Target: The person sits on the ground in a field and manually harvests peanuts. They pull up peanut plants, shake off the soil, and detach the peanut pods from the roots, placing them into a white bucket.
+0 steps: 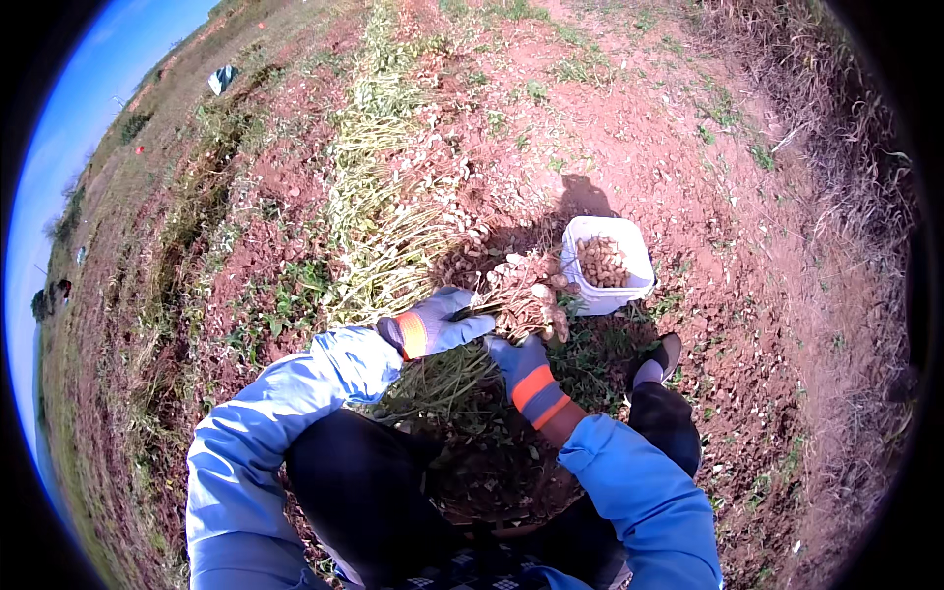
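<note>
A bunch of peanut plants with pods and roots [520, 299] lies across my hands in front of me. My left hand [445, 324], in a grey work glove with an orange cuff band, grips the stems just behind the roots. Below the pods, my right hand [518, 365], gloved the same way, touches the lower side of the bunch; its fingertips are partly hidden under the pods. Right beside the bunch stands a white plastic bucket [616, 299], with loose peanut pods [602, 262] in its bottom.
A long row of pulled peanut plants [391, 243] stretches away ahead and to the left. My shoe [667, 354] is planted just below the bucket. Dry grass [833, 125] borders the reddish soil [708, 221] on the right. A pale sack [222, 79] lies far off at upper left.
</note>
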`<state>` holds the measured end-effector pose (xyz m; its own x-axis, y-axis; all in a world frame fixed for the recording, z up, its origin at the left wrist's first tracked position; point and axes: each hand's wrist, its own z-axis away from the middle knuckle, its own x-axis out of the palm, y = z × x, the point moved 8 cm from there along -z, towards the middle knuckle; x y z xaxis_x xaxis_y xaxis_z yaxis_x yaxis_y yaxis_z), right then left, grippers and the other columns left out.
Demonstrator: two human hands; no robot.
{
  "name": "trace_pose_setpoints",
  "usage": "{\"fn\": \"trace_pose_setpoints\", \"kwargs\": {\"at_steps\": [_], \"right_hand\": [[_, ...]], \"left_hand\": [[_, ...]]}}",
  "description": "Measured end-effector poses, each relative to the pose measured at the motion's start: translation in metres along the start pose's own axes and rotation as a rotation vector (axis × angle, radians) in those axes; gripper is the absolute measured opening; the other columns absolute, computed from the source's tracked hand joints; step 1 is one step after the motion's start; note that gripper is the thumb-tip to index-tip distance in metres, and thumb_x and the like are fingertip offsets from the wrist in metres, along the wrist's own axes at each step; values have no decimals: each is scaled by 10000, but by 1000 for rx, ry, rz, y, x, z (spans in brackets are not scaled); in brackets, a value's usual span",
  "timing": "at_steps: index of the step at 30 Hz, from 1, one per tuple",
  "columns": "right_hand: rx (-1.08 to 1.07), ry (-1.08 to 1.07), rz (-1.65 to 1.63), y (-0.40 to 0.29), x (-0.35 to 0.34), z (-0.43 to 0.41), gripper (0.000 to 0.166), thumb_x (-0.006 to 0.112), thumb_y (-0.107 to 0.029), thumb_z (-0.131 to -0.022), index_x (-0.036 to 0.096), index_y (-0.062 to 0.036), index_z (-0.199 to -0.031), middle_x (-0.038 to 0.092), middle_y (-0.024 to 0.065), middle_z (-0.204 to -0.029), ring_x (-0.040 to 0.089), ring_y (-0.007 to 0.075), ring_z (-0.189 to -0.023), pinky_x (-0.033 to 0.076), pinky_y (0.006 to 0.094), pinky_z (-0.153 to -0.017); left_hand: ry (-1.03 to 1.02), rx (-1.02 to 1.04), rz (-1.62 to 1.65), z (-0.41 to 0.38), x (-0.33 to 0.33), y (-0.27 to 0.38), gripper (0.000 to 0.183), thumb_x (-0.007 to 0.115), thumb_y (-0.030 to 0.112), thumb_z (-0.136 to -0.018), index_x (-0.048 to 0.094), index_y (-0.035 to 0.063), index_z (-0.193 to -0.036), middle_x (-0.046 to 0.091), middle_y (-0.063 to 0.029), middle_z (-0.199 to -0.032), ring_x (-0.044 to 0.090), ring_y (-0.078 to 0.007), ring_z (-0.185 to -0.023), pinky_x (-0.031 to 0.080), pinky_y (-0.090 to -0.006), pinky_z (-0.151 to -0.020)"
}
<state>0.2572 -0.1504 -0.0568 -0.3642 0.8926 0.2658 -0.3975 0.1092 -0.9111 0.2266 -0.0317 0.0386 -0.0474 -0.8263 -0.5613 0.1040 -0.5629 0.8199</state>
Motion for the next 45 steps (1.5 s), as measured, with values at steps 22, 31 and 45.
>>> {"fn": "trace_pose_setpoints", "kwargs": {"at_steps": [22, 31, 45], "right_hand": [[-98, -83, 1135, -62, 5, 64, 444, 574, -262, -707, 412, 15, -1014, 469, 247, -1026, 536, 361, -866, 441, 428, -745], [-176, -126, 1223, -53, 19, 80, 583, 564, -375, -728, 394, 68, -1066, 513, 232, -969, 546, 338, -845, 462, 406, -699], [-929, 59, 910, -149, -13, 117, 409, 608, -218, -700, 455, -36, -1033, 507, 176, -935, 516, 349, -823, 436, 419, -672]], "left_hand": [[-275, -367, 1362, 17, 56, -27, 634, 343, 484, -864, 250, 7, -1271, 441, -279, -1153, 552, -339, -909, 502, -357, -678], [-33, -212, 777, 15, 52, -8, 769, 441, 491, -803, 220, -91, -1254, 408, -239, -1203, 574, -275, -805, 480, -359, -606], [67, -68, 609, 14, 31, 30, 420, 678, 115, -701, 514, -27, -1061, 599, -79, -961, 563, -139, -861, 460, -284, -747]]}}
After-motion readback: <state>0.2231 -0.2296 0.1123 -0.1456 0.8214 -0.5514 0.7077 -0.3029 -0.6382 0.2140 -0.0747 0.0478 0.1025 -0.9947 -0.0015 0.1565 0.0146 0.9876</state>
